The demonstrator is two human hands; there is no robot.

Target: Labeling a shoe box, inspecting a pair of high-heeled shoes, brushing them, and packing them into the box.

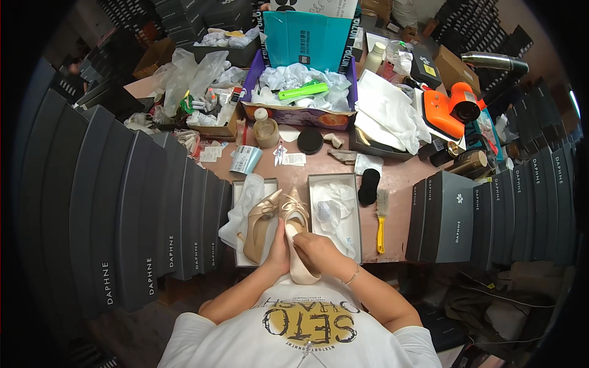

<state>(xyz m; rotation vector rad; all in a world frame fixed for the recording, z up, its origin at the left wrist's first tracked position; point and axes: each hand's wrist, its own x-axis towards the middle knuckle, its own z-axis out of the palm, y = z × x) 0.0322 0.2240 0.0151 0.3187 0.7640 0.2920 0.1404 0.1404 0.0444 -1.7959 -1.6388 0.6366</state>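
Observation:
My left hand [279, 250] is wrapped around the side of a beige satin pointed-toe shoe [293, 204] with a bow. The shoe points away from me, its heel end close to my shirt. My right hand [319, 251] is closed at the shoe's opening, fingertips dipping inside; whatever they may pinch is hidden. The matching shoe [260, 224] lies just left, on an open shallow grey box part [270, 182] with white tissue [244, 202] over its left edge. Right of my hands, another open grey box part [332, 177] holds white paper [341, 202].
Grey shoeboxes [132, 214] stand in rows at left and right [457, 214]. Right of the box lie a black oval item [369, 186] and a yellow-handled brush [381, 227]. Farther back are a bottle [265, 130], a purple carton [296, 115] of plastic bags and an orange device [443, 115].

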